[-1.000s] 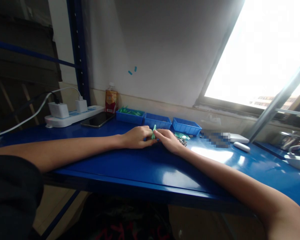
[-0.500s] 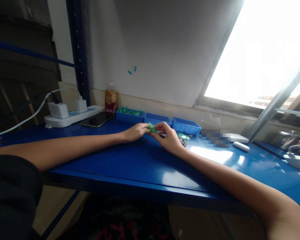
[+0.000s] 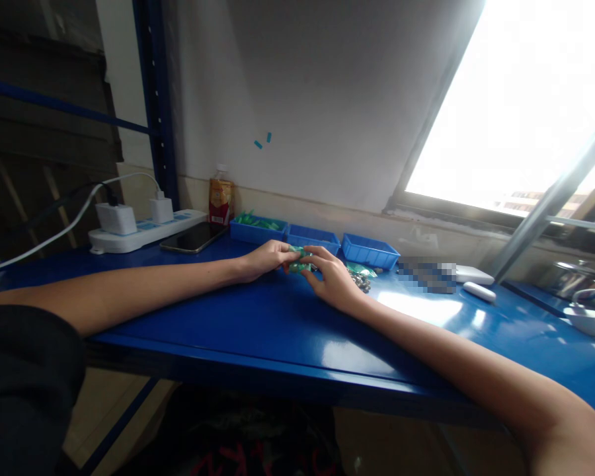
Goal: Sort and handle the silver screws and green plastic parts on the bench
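Note:
A small crinkled green plastic bag [image 3: 300,267] is between my two hands, just above the blue table. My left hand [image 3: 270,258] pinches its left side between thumb and fingers. From the right, my right hand [image 3: 330,274] is closed around the bag's other side, with its fingers bent over the top and its thumb below. What lies inside the bag is hidden by the fingers. Right behind my right hand sit a pile of small metal parts [image 3: 361,283] and another flat green-tinted bag [image 3: 361,270].
Three blue bins stand along the wall: a left bin [image 3: 258,231] with green bags, a middle bin [image 3: 312,237] and a right bin [image 3: 371,251]. A phone [image 3: 193,238], a power strip [image 3: 149,231] and a drink bottle [image 3: 221,197] are at left. White devices [image 3: 478,291] lie at right.
Both hands have shifted slightly. The right fingers have moved over the bag and flattened, and the bag now shows lower and wider between the hands.

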Demonstrator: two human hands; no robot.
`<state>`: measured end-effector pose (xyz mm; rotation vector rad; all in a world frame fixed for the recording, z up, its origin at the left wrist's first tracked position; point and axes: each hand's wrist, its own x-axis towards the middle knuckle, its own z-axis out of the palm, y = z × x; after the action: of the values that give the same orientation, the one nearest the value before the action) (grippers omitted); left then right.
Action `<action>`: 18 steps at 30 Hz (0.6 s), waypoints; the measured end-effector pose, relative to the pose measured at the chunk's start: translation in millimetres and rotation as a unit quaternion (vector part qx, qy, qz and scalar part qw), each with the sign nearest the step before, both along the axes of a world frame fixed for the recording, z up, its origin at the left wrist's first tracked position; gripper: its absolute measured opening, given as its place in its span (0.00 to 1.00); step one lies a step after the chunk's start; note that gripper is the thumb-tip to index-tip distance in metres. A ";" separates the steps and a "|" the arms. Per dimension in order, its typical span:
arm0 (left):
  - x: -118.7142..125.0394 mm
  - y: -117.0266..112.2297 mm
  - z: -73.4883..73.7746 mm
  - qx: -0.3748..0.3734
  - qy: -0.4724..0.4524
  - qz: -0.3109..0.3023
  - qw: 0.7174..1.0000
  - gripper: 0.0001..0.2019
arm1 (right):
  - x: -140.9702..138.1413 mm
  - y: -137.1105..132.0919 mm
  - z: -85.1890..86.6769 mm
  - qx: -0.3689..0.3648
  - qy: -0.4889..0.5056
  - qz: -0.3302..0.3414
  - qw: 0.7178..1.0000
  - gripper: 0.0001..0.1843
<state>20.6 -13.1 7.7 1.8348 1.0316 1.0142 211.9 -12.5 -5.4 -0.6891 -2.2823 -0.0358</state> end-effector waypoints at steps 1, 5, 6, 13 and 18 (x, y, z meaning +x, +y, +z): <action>0.3 -0.8 0.0 -0.002 -0.003 0.000 1.000 0.17 | -0.2 -0.8 0.8 -0.008 -0.008 0.000 1.000 0.12; 1.4 -3.0 -0.8 -0.008 -0.013 0.002 1.000 0.16 | -0.6 -3.3 4.3 -0.031 -0.013 0.009 0.999 0.09; 1.5 -2.7 -1.1 -0.006 -0.015 0.003 1.000 0.16 | -0.7 -4.0 4.7 -0.037 -0.013 0.012 0.999 0.08; -0.8 8.0 -6.4 0.050 -0.041 0.093 0.994 0.14 | -3.6 -10.8 0.9 -0.021 -0.037 0.017 0.999 0.06; 0.4 -2.4 -5.0 0.189 0.067 0.072 0.977 0.14 | -3.8 -4.1 5.1 -0.162 0.060 -0.026 0.985 0.26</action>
<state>21.0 -15.5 2.6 2.1850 1.1231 1.2557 208.1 -16.7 -0.3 -0.8917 -2.1735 0.3514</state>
